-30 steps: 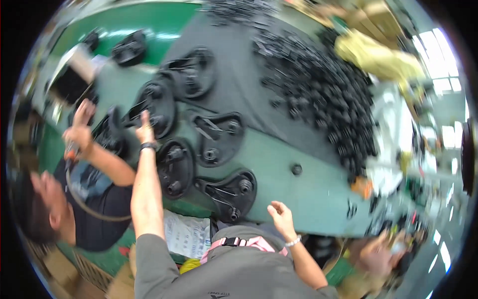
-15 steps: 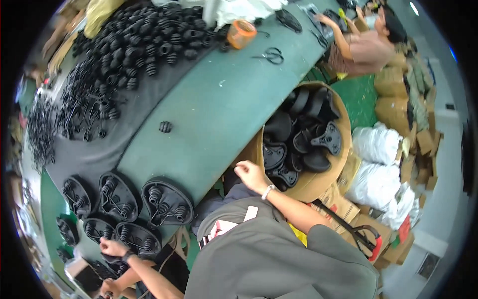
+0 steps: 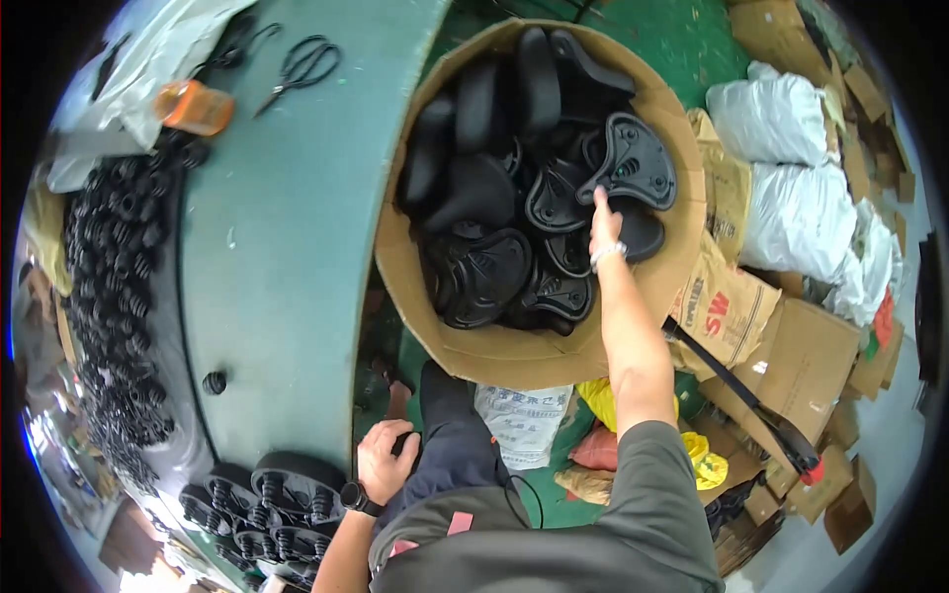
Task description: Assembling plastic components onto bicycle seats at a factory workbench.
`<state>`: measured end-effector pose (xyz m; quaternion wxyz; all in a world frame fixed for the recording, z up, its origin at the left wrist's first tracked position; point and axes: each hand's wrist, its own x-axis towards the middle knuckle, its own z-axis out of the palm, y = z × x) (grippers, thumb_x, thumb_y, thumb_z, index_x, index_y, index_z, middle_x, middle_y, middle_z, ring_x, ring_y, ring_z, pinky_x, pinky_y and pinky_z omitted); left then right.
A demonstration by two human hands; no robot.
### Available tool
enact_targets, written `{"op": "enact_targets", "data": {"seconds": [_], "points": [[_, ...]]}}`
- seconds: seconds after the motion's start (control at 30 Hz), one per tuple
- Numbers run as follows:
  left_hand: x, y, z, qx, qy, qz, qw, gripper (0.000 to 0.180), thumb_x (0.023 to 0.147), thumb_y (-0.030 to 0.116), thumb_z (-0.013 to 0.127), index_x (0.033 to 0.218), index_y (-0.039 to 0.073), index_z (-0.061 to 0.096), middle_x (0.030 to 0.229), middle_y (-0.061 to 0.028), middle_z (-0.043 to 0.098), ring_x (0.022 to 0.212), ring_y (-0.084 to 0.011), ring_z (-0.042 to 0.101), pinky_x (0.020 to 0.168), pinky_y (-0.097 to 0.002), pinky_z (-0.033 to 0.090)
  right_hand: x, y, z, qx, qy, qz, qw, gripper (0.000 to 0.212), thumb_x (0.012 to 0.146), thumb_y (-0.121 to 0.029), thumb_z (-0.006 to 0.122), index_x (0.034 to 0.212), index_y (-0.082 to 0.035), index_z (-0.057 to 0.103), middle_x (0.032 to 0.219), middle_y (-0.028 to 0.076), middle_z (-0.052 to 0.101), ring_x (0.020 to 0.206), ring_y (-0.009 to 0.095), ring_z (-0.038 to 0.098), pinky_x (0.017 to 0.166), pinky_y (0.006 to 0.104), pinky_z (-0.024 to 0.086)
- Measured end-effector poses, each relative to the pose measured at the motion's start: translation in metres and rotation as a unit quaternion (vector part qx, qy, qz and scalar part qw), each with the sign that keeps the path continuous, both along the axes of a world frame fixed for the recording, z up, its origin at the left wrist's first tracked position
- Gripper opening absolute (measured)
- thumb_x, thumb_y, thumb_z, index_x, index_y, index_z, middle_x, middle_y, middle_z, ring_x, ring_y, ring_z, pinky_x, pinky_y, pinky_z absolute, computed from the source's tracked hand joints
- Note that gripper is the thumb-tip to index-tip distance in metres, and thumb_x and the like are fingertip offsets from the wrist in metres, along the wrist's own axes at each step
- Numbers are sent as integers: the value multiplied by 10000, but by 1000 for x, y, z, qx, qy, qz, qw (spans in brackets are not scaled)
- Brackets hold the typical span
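- Saddle shell [image 3: 633, 163], black and ribbed on its underside, is lying tilted at the top of the pile just beyond the fingertips of the right hand [image 3: 605, 222]; its broad end is sitting up and to the right of the fingers, its narrow nose is pointing down-left toward them, so the long axis is running diagonally away from the fingertips.
- Right hand is by far the nearer one: the arm is stretching out over the cardboard drum [image 3: 514, 351], with the fingers extended and loosely together, and the fingertips are touching or all but touching the lower edge of that shell. They are not closing round anything; nothing is in the grip.
- Other black saddle parts [image 3: 484, 267] are lying below and to the left of those fingers, heaped inside the drum.
- Left hand [image 3: 386, 460] is staying low, well apart from the drum, with fingers curled at the edge of the green table [image 3: 287, 247] and over the dark trouser knee; whether they are gripping anything I cannot tell.
- Just left of those curled fingers, finished saddles [image 3: 282, 494] are sitting on the table's corner.
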<state>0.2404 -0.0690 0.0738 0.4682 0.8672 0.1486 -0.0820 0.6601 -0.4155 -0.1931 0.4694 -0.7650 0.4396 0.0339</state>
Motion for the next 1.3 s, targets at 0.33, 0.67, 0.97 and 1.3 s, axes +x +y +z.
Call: {"op": "enact_targets", "data": {"seconds": [0.33,0.67,0.97,1.3], "points": [[189,-42,-80,-34,59,-14,998,641,885,249,790,1377,-34,493,1256,-217,654,1189,-381,615,1029,-438,478,-33,43,18,311,-75,-53,946,249,922,-356,639,781,-151,633,694,-37,618,567,97,565,466,276,370],[139,12,-24,-188,122,329,917,443,943,222,719,1265,-64,615,1149,-97,694,956,-169,663,894,-327,531,-252,99,96,440,-14,374,816,66,940,-73,681,941,-35,734,907,32,700,881,152,638,796,345,531],[-23,168,-25,-256,110,575,769,147,936,151,681,1013,29,708,936,-41,722,848,-149,688,789,-297,544,-35,-54,-125,294,82,-105,946,724,871,-501,757,1434,-98,548,1424,52,576,1178,253,552,943,395,448],[-59,170,-60,-257,169,558,771,179,863,81,686,1004,-25,713,938,-62,729,861,-167,677,827,-301,518,-62,-12,-60,378,41,-167,910,559,951,-427,677,1364,-62,590,1370,77,633,1207,261,595,1067,422,440]]}}
